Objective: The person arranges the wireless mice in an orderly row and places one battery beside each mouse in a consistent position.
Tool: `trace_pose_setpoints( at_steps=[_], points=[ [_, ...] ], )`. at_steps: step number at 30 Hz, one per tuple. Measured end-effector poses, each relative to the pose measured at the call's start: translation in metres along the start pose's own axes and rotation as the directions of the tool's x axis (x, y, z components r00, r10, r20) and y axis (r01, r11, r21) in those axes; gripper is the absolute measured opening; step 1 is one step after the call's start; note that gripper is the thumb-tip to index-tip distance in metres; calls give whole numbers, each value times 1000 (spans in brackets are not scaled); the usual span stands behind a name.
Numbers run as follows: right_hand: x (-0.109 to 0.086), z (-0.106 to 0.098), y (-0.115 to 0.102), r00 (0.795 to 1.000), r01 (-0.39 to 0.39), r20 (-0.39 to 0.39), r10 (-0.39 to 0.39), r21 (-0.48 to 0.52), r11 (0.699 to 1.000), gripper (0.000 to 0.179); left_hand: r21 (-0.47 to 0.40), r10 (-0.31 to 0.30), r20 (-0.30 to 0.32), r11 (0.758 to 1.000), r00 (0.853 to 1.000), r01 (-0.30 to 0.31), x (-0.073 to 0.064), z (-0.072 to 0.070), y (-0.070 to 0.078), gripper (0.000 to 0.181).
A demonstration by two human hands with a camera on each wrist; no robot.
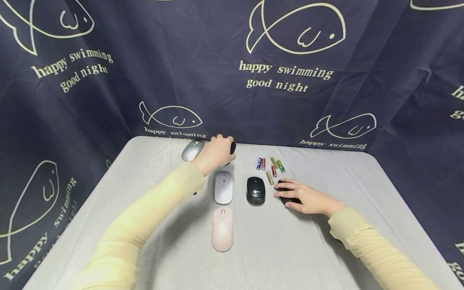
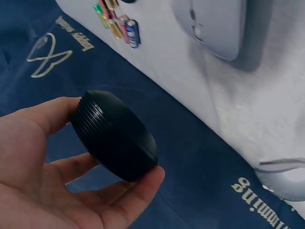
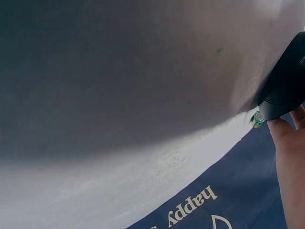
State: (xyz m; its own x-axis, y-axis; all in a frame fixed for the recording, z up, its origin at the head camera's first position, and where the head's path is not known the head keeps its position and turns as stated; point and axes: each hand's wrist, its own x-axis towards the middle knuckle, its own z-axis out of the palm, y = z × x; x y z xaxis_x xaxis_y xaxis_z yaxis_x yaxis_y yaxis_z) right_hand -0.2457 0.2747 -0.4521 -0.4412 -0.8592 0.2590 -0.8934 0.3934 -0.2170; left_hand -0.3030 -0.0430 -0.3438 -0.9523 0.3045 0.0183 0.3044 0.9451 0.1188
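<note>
My left hand (image 1: 214, 150) holds a black computer mouse (image 2: 112, 133) near the table's far edge. In the left wrist view its fingers and thumb grip the mouse by its sides, and ribbed lines show on one side. My right hand (image 1: 308, 197) lies over another black mouse (image 3: 286, 78) on the right half of the table, fingers and thumb around it. That mouse is partly hidden by the fingers in the head view. Left of it sits a black mouse with a light logo (image 1: 255, 191). A pale grey mouse (image 1: 223, 189) lies nearer the middle.
A pink mouse (image 1: 222, 230) lies in front of the pale grey one. Beside my left hand is a silver mouse (image 1: 192, 150). Several colored batteries (image 1: 274, 171) lie loose at the back right. A small dark thing (image 1: 195, 193) is mostly hidden by my left sleeve. Dark blue cloth surrounds the table.
</note>
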Motion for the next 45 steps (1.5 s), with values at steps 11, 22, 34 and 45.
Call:
trace_pose_setpoints(
  at_steps=[11,22,34,45],
  points=[
    [-1,0,0,1000,-25,17,25,7,1000,41,-1,83,-33,997,996,-83,-23,-3,18,44],
    [0,0,-1,998,-54,29,54,15,998,40,-32,125,-7,992,992,-125,-52,-2,33,45],
    [0,-1,-2,997,-69,44,68,10,998,41,-88,180,-24,979,983,-182,-78,5,47,43],
    [0,-1,-3,999,-42,28,41,12,999,41,-81,207,-34,974,978,-210,-96,19,59,48]
  ],
)
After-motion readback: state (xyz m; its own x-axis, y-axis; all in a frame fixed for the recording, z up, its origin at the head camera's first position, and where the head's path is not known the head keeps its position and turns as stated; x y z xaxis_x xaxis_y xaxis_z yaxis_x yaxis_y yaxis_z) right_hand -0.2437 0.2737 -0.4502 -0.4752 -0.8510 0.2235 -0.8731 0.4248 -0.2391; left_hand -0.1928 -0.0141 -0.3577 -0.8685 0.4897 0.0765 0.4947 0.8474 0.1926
